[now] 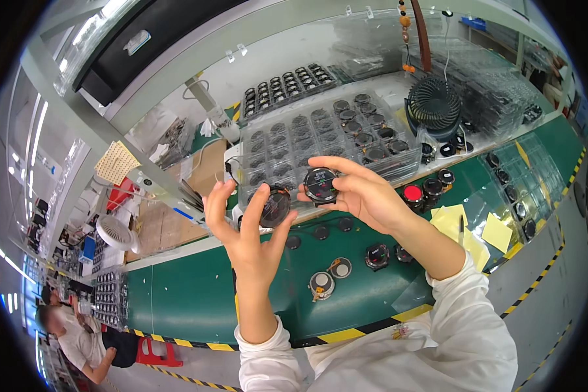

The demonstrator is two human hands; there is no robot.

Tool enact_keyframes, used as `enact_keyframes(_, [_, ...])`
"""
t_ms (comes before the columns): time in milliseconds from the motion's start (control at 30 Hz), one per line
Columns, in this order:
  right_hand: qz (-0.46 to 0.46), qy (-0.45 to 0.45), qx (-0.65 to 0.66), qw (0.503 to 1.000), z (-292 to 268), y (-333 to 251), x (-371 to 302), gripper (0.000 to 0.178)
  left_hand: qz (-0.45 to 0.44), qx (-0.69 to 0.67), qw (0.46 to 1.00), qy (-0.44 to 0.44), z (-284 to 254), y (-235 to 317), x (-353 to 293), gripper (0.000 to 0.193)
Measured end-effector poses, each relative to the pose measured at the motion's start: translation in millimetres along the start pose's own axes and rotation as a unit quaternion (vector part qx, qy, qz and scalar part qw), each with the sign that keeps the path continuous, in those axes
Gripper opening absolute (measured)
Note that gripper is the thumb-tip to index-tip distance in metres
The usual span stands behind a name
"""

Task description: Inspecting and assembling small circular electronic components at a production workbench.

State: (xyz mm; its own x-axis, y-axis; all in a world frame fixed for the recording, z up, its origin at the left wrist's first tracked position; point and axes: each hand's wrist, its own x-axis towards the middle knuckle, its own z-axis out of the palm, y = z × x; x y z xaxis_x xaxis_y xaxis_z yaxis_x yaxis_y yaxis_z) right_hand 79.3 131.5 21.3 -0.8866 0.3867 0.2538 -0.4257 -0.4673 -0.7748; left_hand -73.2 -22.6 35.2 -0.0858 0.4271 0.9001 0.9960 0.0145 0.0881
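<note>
My left hand [247,255] grips a round black watch part [276,209] by its rim, between thumb and fingers. Close beside it, my right hand [372,199] pinches a round watch [320,185] whose dark face shows small lit marks. Both are held up above the green bench, with a narrow gap between them. Below lie two round silver-backed parts [321,285] with orange flex strips. To their right are black watch cases [377,256], partly hidden by my right forearm. Several small dark discs [321,232] lie on the bench under my hands.
Behind my hands stands a stack of clear trays [268,140] with round watch parts. A black fan [434,108] stands at the back right. Red- and black-topped round stacks [412,195], yellow notes [498,233] and a pen [461,230] are at right. Another person [81,340] sits far left.
</note>
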Motion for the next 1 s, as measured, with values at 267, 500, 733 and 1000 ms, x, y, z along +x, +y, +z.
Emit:
enact_keyframes(267, [-0.01, -0.015, -0.001, 1.0, -2.0, 0.9, 1.7, 0.046, 0.004, -0.002, 1.0, 0.003, 3.1, 3.1, 1.3, 0.062])
enact_keyframes(500, [-0.002, -0.002, -0.016, 1.0, -0.1, -0.6, -2.8, 0.045, 0.017, 0.018, 1.0, -0.02, 1.5, 6.7, -1.0, 0.065])
enact_keyframes(733, [0.006, -0.015, -0.017, 1.0, 1.2, 2.4, -1.4, 0.043, 0.014, -0.02, 1.0, -0.006, 3.2, 4.0, -1.4, 0.064])
enact_keyframes(1000, [0.006, -0.016, -0.02, 1.0, 5.0, 2.0, -2.6, 0.043, 0.016, -0.025, 1.0, 0.001, 3.8, 2.3, -1.0, 0.064])
